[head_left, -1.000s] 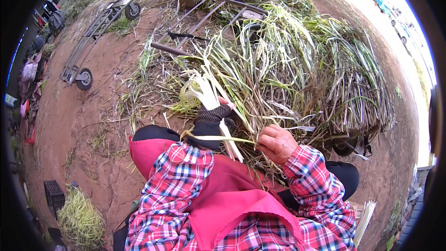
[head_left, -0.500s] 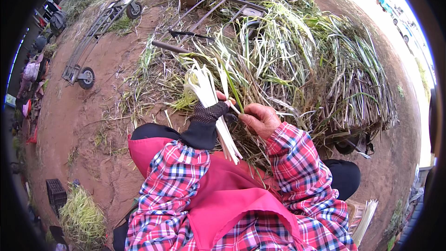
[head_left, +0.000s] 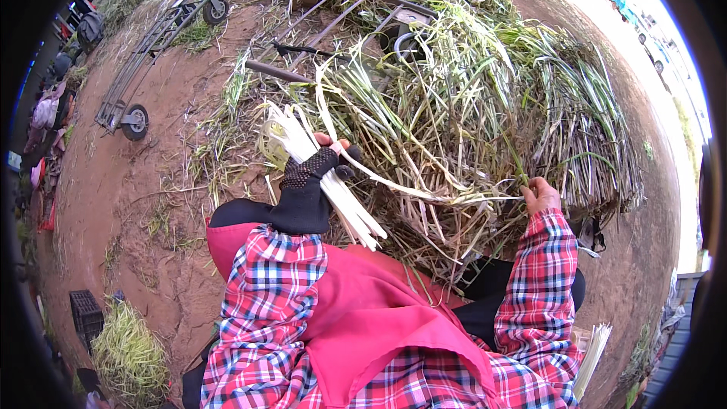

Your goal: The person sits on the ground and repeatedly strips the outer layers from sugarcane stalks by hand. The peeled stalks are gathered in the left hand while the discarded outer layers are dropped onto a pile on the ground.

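- Left hand (head_left: 316, 165), in a black glove, at the near left edge of the heap of leafy stalks (head_left: 485, 91): fingers closed around a bundle of pale stalks (head_left: 354, 210), which slants beside that edge.
- Right hand (head_left: 541, 195), bare, over the heap's near right part: fingers pinched together on one end of a pale strip (head_left: 401, 188), which stretches between both hands across the heap's near part.
- Pink apron (head_left: 371, 356): on the heap's near side.
- Metal handcart (head_left: 151, 49): well left of the heap.
- Black crate (head_left: 86, 310): left of the heap and nearer, beside a green pile (head_left: 132, 352).

an outdoor farm-work yard: bare reddish earth (head_left: 144, 212), heaped cut stalks (head_left: 485, 106), a metal handcart (head_left: 157, 46)
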A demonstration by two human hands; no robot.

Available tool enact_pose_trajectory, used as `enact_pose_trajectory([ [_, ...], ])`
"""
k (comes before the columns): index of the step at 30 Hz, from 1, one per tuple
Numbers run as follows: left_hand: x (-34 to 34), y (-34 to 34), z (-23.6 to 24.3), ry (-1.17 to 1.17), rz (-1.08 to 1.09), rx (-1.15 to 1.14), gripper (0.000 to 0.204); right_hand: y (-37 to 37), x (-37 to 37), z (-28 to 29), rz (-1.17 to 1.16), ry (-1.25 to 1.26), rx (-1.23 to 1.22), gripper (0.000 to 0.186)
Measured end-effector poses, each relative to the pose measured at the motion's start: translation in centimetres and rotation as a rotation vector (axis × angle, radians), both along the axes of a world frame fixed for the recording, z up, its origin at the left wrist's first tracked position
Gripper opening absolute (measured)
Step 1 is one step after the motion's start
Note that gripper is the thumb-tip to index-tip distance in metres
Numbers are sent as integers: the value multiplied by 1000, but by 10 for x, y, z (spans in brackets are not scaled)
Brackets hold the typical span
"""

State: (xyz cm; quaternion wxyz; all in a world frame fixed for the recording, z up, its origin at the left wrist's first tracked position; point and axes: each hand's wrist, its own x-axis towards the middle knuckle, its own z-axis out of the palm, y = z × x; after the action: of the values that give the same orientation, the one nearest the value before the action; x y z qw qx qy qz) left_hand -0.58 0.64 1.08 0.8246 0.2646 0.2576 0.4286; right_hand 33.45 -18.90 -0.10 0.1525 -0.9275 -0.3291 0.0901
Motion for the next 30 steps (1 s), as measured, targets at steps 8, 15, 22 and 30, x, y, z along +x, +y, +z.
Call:
enact_pose_trajectory([
  [8, 21, -37, -10, 314, -266, 137, 27, 88, -143, 32, 809, 444, 339, 30],
  [15, 30, -38, -29, 176, -397, 81, 42, 105, -151, 19, 781, 505, 331, 10],
  [22, 38, -40, -37, 173, -381, 108, 58, 140, -140, -10, 666, 202, 610, 9],
  [30, 31, -26, -46, 122, -250, 41, 47, 129, -74, 33, 107, 485, 709, 30],
])
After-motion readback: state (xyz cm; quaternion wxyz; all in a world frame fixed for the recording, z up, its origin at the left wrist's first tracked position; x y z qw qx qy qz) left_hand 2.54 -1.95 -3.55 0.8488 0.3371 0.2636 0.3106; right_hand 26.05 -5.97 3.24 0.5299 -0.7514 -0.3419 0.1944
